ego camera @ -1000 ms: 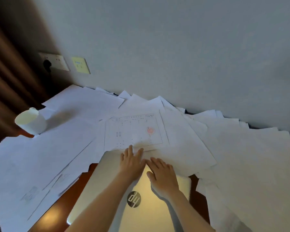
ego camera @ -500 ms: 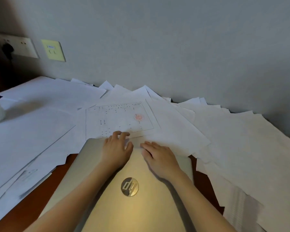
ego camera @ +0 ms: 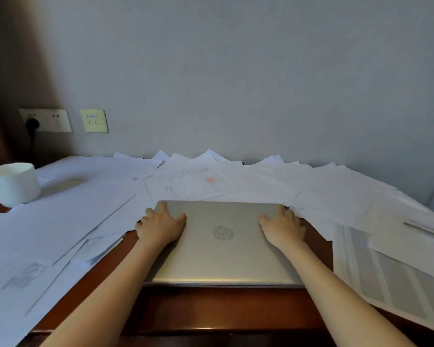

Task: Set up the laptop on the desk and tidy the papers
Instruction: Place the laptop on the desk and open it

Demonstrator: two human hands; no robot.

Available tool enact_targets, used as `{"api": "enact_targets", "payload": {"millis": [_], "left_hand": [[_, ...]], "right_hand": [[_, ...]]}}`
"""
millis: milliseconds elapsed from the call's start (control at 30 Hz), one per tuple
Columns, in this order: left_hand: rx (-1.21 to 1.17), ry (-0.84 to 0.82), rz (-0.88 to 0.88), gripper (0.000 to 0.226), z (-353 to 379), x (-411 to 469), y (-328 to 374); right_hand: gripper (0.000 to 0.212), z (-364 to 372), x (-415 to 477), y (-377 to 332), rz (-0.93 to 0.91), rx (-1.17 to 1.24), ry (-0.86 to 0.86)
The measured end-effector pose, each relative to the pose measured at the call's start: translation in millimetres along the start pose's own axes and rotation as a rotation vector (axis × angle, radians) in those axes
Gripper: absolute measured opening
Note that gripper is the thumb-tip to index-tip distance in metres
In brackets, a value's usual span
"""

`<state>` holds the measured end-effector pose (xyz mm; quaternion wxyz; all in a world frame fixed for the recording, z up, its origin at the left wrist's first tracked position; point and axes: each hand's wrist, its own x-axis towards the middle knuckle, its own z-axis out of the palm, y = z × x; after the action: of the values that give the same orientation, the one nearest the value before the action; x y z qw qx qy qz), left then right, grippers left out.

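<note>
**Op:** Where's the laptop?

**Spotter:** The laptop [ego camera: 223, 256] lies shut and flat on the desk [ego camera: 211, 311], straight in front of you, logo up at the lid's ctr. There's bare brown wood along its near edge and both sides. Its far edge meets the papers [ego camera: 60, 216]. Can't tell if it sits on them or just against them.

**Op:** And my hands?

**Spotter:** Both are palm down on the lid, fingers spread, nothing pinched. Your L hand [ego camera: 161, 226] is on the far-left corner w/ the thumb pointing in toward the logo and the outer fingers reaching past the side edge. Your R hand [ego camera: 282, 227] mirrors it on the far-right corner, fingertips right by the nearest sheets. Can't tell if any finger hooks under the edge.

**Op:** How do the papers lie?

**Spotter:** Loose, overlapping, and spread L to R across the desk, back to the wall [ego camera: 236, 71]. A printed sheet [ego camera: 188, 186] w/ a faint red stamp lies just beyond the laptop, btwn your hands. A sheet w/ grey table columns [ego camera: 398, 284] lies on your R, overhanging the front edge.

**Op:** Anything else?

**Spotter:** A white cup [ego camera: 13, 184] stands far L on the papers. On the wall behind it there's a socket plate [ego camera: 47, 120] w/ a black plug [ego camera: 32, 125] in it, and a yellowish plate [ego camera: 94, 120] just beside.
</note>
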<state>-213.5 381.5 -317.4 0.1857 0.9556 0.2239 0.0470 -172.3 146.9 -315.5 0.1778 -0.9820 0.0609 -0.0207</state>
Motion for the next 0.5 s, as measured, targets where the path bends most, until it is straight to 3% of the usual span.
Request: {"api": "enact_targets", "payload": {"millis": [200,333,500], "left_hand": [[-0.189,-0.04,-0.059,0.062,-17.7,-7.9,-16.1],[-0.091,-0.018,-0.057,0.038,-25.6,-3.6,-32.0],[-0.068,0.108,-0.059,0.035,-13.8,-0.4,-26.5]], "right_hand": [[0.061,-10.9,-3.3,1.0,0.205,0.172,-0.063],[0.054,-3.7,-0.6,9.5,0.294,0.265,-0.007],[0.036,-1.5,8.6,10.2,0.304,0.358,0.057]]}}
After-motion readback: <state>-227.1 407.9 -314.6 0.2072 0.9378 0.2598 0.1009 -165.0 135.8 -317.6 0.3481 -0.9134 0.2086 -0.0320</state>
